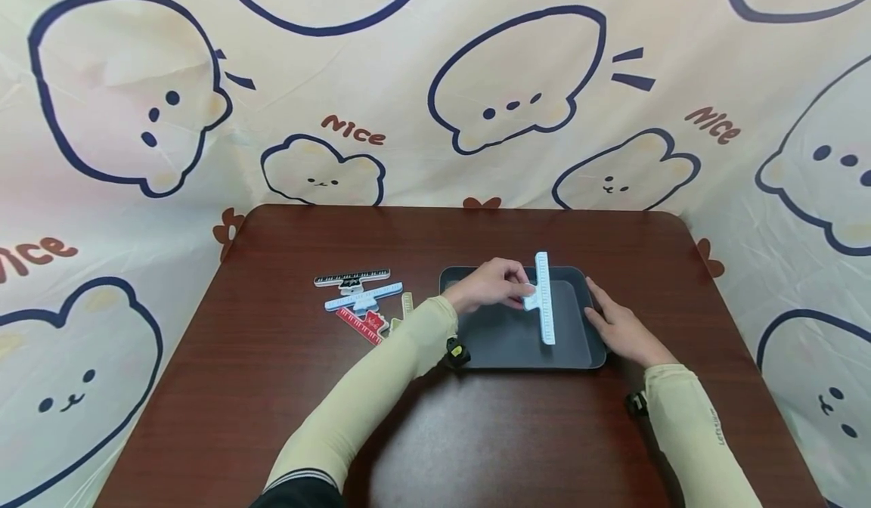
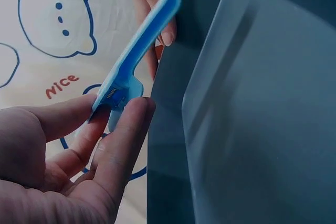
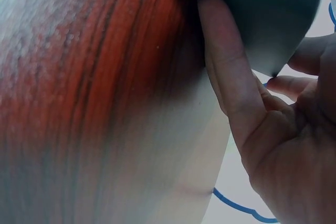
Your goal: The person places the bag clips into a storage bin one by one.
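Note:
A light blue ruler-shaped clip (image 1: pixel 545 308) is pinched at its handle between the thumb and fingers of my left hand (image 1: pixel 488 286). It stands over the grey rectangular tray (image 1: pixel 500 345), its long bar running near to far. The left wrist view shows the hollow underside of the clip (image 2: pixel 144 43) and a small metal spring by the fingertips. Against the tray's right edge rests my right hand (image 1: pixel 624 330), fingers fairly straight. In the right wrist view, its fingers (image 3: pixel 226 51) touch the tray's outer side (image 3: pixel 262 19).
Left of the tray lies a group of similar clips: a black one (image 1: pixel 351 278), a blue one (image 1: pixel 364 297), a red one (image 1: pixel 359 326) and a pale yellow one (image 1: pixel 407 304), partly behind the left sleeve. The brown table (image 1: pixel 272 387) meets a patterned cloth (image 1: pixel 408 175) behind.

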Motion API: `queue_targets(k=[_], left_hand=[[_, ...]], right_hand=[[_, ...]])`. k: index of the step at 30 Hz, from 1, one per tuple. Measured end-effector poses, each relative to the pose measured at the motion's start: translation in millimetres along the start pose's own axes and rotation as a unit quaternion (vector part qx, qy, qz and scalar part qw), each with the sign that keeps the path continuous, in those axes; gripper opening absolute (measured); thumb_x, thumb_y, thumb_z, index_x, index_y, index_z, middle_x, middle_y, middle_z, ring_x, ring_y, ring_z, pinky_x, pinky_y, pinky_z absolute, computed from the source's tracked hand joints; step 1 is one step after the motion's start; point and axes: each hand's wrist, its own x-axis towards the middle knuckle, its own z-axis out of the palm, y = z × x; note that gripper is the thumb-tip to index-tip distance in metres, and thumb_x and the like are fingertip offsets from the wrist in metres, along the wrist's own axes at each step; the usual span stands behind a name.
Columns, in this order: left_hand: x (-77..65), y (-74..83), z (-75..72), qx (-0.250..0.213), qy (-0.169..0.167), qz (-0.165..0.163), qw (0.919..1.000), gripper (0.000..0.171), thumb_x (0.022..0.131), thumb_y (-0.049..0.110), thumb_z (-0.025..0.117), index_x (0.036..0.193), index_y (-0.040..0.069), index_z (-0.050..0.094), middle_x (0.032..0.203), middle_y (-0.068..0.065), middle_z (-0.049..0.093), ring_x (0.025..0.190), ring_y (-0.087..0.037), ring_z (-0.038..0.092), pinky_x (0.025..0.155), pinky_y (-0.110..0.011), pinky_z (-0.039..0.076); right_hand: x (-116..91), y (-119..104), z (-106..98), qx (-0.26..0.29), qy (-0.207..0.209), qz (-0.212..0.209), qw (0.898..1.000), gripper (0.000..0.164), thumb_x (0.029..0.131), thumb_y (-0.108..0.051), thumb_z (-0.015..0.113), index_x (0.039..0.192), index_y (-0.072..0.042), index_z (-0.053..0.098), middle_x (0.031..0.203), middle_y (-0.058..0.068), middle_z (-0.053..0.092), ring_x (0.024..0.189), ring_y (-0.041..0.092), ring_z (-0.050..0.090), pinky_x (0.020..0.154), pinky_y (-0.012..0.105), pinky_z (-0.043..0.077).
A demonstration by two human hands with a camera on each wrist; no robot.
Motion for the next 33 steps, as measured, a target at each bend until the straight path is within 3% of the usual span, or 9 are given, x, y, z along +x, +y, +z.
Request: queue_targets(k=[7, 16, 21, 33], left_hand=[[4.3, -4.4, 3.5, 0.016, -0.006, -0.004, 0.9998, 0.009, 0.097, 0.011, 0.074, 0.098, 0.004, 0.068, 0.103, -0.01, 0.065, 0.09, -0.019, 0.072, 0.085, -0.032, 0.063], [9.3, -9.5, 7.7, -0.006, -0.018, -0.009, 0.9998, 0.009, 0.098, 0.007, 0.071, 0.096, -0.001, 0.068, 0.101, -0.011, 0.068, 0.089, -0.019, 0.073, 0.092, -0.044, 0.061], [9.9, -10.2, 10.8, 0.01, -0.011, -0.018, 0.9997, 0.009, 0.097, 0.009, 0.073, 0.093, 0.002, 0.069, 0.101, -0.008, 0.068, 0.094, -0.023, 0.074, 0.089, -0.039, 0.062], [18.1, -18.1, 16.6, 0.01, -0.008, -0.023, 0.9996, 0.012, 0.097, 0.012, 0.073, 0.09, 0.003, 0.07, 0.102, -0.008, 0.066, 0.09, -0.019, 0.073, 0.083, -0.033, 0.063]], right_hand=[[1, 1, 1, 0.002, 0.002, 0.005, 1.0, 0.069, 0.113, -0.029, 0.041, 0.167, -0.015, 0.001, 0.169, 0.029, 0.014, 0.15, 0.055, 0.026, 0.116, 0.072, 0.029], [2, -1, 1, -0.003, 0.007, 0.009, 1.0, 0.069, 0.113, -0.03, 0.042, 0.167, -0.014, 0.002, 0.169, 0.029, 0.016, 0.15, 0.055, 0.026, 0.116, 0.071, 0.029], [2, 2, 1, -0.006, 0.008, 0.003, 1.0, 0.069, 0.113, -0.03, 0.041, 0.168, -0.014, 0.003, 0.168, 0.03, 0.017, 0.149, 0.056, 0.027, 0.115, 0.072, 0.03], [2, 3, 3, -0.005, 0.009, 0.015, 1.0, 0.069, 0.112, -0.028, 0.041, 0.168, -0.016, 0.002, 0.169, 0.03, 0.016, 0.15, 0.055, 0.025, 0.116, 0.072, 0.028]])
